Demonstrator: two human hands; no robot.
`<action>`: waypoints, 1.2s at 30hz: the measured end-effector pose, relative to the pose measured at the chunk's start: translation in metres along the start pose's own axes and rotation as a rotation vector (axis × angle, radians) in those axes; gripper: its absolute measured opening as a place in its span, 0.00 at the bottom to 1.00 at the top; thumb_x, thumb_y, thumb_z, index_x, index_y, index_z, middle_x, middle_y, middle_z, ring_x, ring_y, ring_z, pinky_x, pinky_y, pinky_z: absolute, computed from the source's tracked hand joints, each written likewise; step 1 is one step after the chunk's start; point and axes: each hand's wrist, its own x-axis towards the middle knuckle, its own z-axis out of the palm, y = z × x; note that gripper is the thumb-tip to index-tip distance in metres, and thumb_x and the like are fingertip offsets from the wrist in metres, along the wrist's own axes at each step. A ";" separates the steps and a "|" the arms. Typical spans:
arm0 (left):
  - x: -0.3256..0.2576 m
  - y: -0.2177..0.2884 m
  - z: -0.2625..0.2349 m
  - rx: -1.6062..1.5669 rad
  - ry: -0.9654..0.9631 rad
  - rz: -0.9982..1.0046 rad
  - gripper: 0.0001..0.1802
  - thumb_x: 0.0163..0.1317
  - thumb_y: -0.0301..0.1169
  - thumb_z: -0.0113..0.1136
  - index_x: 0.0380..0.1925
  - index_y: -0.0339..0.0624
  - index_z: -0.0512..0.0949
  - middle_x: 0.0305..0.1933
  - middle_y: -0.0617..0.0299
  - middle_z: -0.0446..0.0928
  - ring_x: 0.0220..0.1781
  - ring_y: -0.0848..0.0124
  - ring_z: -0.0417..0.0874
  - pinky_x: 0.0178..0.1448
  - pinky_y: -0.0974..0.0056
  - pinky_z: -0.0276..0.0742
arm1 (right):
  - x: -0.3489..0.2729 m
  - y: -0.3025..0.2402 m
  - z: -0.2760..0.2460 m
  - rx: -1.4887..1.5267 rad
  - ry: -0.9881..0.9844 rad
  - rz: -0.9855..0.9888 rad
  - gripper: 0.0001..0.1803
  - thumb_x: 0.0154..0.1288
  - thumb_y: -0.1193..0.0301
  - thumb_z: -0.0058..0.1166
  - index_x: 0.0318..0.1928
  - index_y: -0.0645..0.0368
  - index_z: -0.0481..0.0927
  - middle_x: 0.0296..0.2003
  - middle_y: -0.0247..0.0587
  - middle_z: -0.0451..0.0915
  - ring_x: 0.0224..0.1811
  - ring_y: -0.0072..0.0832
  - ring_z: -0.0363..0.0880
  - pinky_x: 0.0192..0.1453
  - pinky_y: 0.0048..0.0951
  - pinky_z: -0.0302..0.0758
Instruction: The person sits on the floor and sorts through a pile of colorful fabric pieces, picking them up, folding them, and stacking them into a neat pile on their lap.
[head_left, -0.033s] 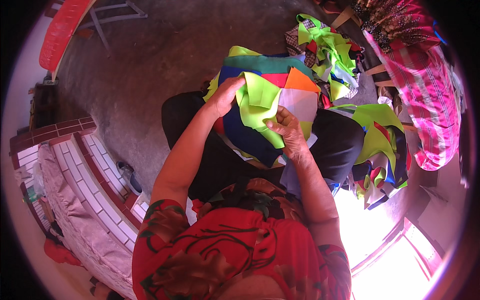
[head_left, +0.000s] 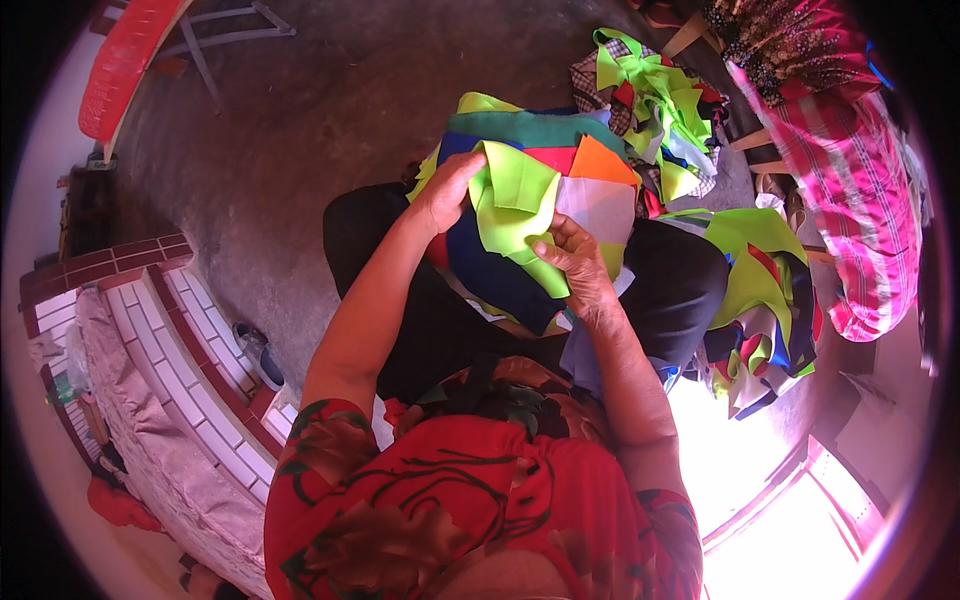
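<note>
Between my two hands is a lime-green piece of cloth (head_left: 512, 215), folded over on itself at the top. My left hand (head_left: 452, 190) grips its upper left edge, with the fingertips partly behind it. On the lower right side, my right hand (head_left: 578, 262) pinches the cloth between thumb and fingers. Beneath it, a patchwork of cloth pieces (head_left: 605, 205) in grey, orange, red, teal and navy lies across my lap.
Two heaps of scraps, a far one (head_left: 655, 110) and a nearer one (head_left: 765, 290), lie to the right. A pink checked cloth (head_left: 850, 210) hangs over wooden legs. White-and-red brickwork (head_left: 190, 350) stands at left, and a grey metal frame (head_left: 215, 50) on the floor (head_left: 330, 95).
The folded top flap of the lime-green cloth has shifted slightly and lies flatter. Both hands stay in nearly the same place.
</note>
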 end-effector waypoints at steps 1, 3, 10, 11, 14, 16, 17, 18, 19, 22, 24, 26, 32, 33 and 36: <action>-0.002 0.005 0.003 -0.011 0.039 0.002 0.20 0.66 0.40 0.52 0.50 0.36 0.75 0.50 0.59 0.78 0.52 0.67 0.79 0.58 0.61 0.72 | 0.000 0.003 -0.004 0.007 0.008 0.010 0.20 0.60 0.74 0.63 0.51 0.63 0.73 0.42 0.40 0.80 0.44 0.25 0.79 0.49 0.26 0.77; -0.001 0.008 0.000 -0.017 0.062 0.035 0.20 0.66 0.40 0.52 0.50 0.36 0.75 0.50 0.59 0.78 0.52 0.68 0.79 0.58 0.61 0.72 | 0.002 0.009 -0.010 0.049 0.024 0.005 0.15 0.63 0.72 0.60 0.48 0.62 0.75 0.40 0.38 0.80 0.41 0.24 0.80 0.46 0.25 0.77; 0.002 0.012 -0.007 -0.094 0.197 0.144 0.19 0.63 0.38 0.56 0.49 0.37 0.75 0.50 0.58 0.79 0.51 0.67 0.79 0.57 0.61 0.73 | 0.003 0.007 -0.009 0.097 0.086 0.034 0.08 0.67 0.71 0.54 0.45 0.59 0.76 0.36 0.35 0.80 0.36 0.21 0.80 0.42 0.23 0.77; 0.003 0.014 -0.009 -0.131 0.221 0.153 0.19 0.63 0.38 0.57 0.49 0.37 0.75 0.49 0.58 0.79 0.51 0.67 0.79 0.57 0.61 0.73 | 0.002 0.007 -0.008 0.069 0.115 0.063 0.08 0.68 0.71 0.54 0.44 0.59 0.77 0.35 0.35 0.80 0.35 0.21 0.79 0.41 0.22 0.77; 0.004 0.022 -0.018 -0.186 0.342 0.213 0.21 0.60 0.38 0.59 0.49 0.37 0.75 0.49 0.57 0.79 0.50 0.65 0.80 0.57 0.59 0.74 | 0.001 0.007 -0.008 0.001 0.089 0.120 0.08 0.67 0.71 0.54 0.45 0.60 0.77 0.35 0.34 0.80 0.35 0.20 0.79 0.41 0.22 0.77; 0.002 0.029 -0.022 -0.238 0.336 0.245 0.22 0.60 0.40 0.60 0.49 0.37 0.75 0.50 0.56 0.79 0.51 0.63 0.79 0.58 0.58 0.73 | 0.001 0.009 -0.010 -0.006 0.074 0.120 0.08 0.67 0.71 0.54 0.45 0.60 0.77 0.34 0.34 0.80 0.35 0.20 0.79 0.41 0.22 0.77; -0.001 0.034 -0.016 -0.251 0.362 0.264 0.22 0.61 0.42 0.60 0.48 0.36 0.76 0.48 0.57 0.79 0.49 0.65 0.80 0.55 0.60 0.75 | 0.001 0.010 -0.011 -0.009 0.068 0.120 0.09 0.67 0.71 0.54 0.45 0.60 0.77 0.34 0.33 0.80 0.35 0.20 0.80 0.41 0.22 0.77; -0.003 0.038 -0.009 -0.264 0.387 0.282 0.22 0.61 0.43 0.59 0.46 0.36 0.76 0.46 0.58 0.80 0.46 0.67 0.81 0.52 0.62 0.76 | 0.001 0.009 -0.011 -0.010 0.070 0.118 0.09 0.67 0.71 0.55 0.45 0.60 0.77 0.34 0.33 0.79 0.35 0.20 0.79 0.40 0.22 0.77; -0.004 0.039 -0.011 -0.260 0.381 0.290 0.22 0.62 0.44 0.59 0.47 0.36 0.76 0.46 0.58 0.80 0.46 0.67 0.81 0.52 0.62 0.76 | 0.000 0.008 -0.009 -0.010 0.069 0.115 0.09 0.67 0.71 0.55 0.45 0.61 0.77 0.34 0.33 0.79 0.35 0.20 0.79 0.40 0.22 0.77; -0.005 0.039 -0.017 -0.251 0.378 0.312 0.23 0.62 0.45 0.58 0.48 0.37 0.75 0.47 0.57 0.79 0.47 0.67 0.80 0.53 0.62 0.75 | -0.001 0.008 -0.008 -0.020 0.061 0.115 0.09 0.67 0.71 0.55 0.45 0.61 0.76 0.34 0.33 0.79 0.35 0.20 0.79 0.40 0.22 0.77; -0.004 0.038 -0.019 -0.249 0.398 0.324 0.23 0.63 0.45 0.57 0.49 0.37 0.74 0.47 0.57 0.79 0.47 0.67 0.80 0.53 0.61 0.75 | -0.001 0.007 -0.008 -0.026 0.057 0.118 0.10 0.66 0.71 0.55 0.45 0.61 0.76 0.34 0.33 0.79 0.35 0.20 0.79 0.40 0.21 0.77; -0.002 0.038 -0.019 -0.226 0.410 0.309 0.25 0.64 0.45 0.56 0.52 0.37 0.73 0.50 0.56 0.78 0.51 0.64 0.79 0.56 0.59 0.74 | -0.001 0.006 -0.009 -0.030 0.052 0.120 0.10 0.66 0.71 0.56 0.45 0.61 0.76 0.34 0.33 0.79 0.35 0.20 0.79 0.40 0.22 0.77; 0.014 0.048 -0.004 -0.326 0.110 0.181 0.25 0.66 0.44 0.53 0.54 0.36 0.72 0.52 0.55 0.78 0.53 0.63 0.79 0.60 0.57 0.73 | -0.002 0.005 -0.010 0.022 0.031 0.111 0.10 0.66 0.71 0.56 0.45 0.61 0.76 0.35 0.34 0.79 0.36 0.20 0.79 0.41 0.22 0.77; 0.017 0.052 0.003 -0.353 0.026 0.169 0.25 0.67 0.44 0.52 0.54 0.36 0.72 0.52 0.55 0.78 0.54 0.63 0.79 0.60 0.57 0.72 | -0.001 0.005 -0.011 0.020 0.032 0.103 0.10 0.66 0.71 0.56 0.45 0.61 0.76 0.35 0.34 0.79 0.36 0.21 0.79 0.41 0.22 0.77; 0.025 0.065 0.025 -0.394 -0.151 0.122 0.24 0.68 0.44 0.51 0.54 0.35 0.72 0.52 0.54 0.78 0.53 0.63 0.79 0.59 0.57 0.74 | -0.002 0.005 -0.013 0.019 0.043 0.102 0.10 0.66 0.71 0.56 0.45 0.61 0.76 0.36 0.34 0.79 0.36 0.21 0.79 0.42 0.22 0.77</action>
